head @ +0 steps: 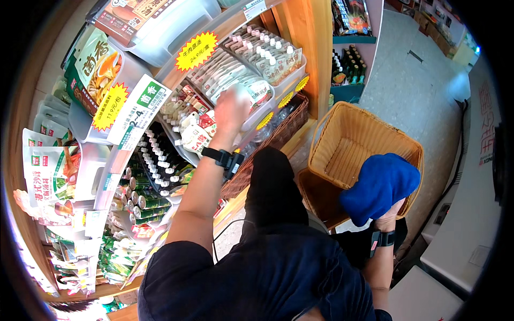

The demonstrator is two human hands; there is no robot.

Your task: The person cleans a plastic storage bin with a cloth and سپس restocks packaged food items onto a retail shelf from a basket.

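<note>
My left hand (231,110) reaches over the shelf bins, against the front of a clear plastic bin (263,108) packed with a row of flat pouches (219,76). Its fingers are blurred, and I cannot tell whether they grip a pouch or only touch one. Just below the wrist lie white spouted pouches (194,136) in a neighbouring bin. On the right, my right hand (391,210) grips a bunched blue cloth (381,186), which hides most of its fingers. The cloth hangs over the near right rim of a woven basket (341,154).
Beneath the bins runs a brown wicker basket (277,132) of clear-wrapped items. Lower left are cans (150,208) and white-capped bottles (158,156). A wooden shelf upright (307,44) stands beyond. Along the right is a white cabinet (461,224) with a black cable (445,196).
</note>
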